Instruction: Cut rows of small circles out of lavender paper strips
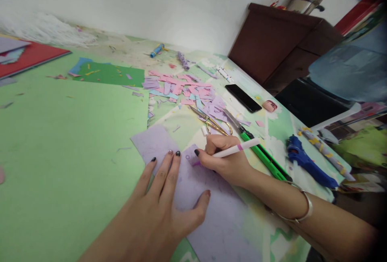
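Observation:
My right hand (225, 159) is closed round a white and purple felt-tip pen (237, 148), its tip at a sheet of lilac paper (208, 205). A small purple circle is drawn on the sheet just left of the tip. Spread flat, my left hand (161, 201) presses on the lilac paper, fingers apart. Another lilac piece (151, 141) lies at its upper left, partly under the fingertips. Gold-handled scissors (211, 123) rest just beyond my right hand. Beside its wrist lies a green utility knife (263, 155) with the blade out.
Cut paper scraps (184, 86) are heaped behind the scissors. A black phone (243, 98), a blue glue gun (308, 161) and a decorated paper roll (328, 153) lie to the right. Large green card (75, 145) covers the left side. A dark cabinet (281, 40) stands at the back right.

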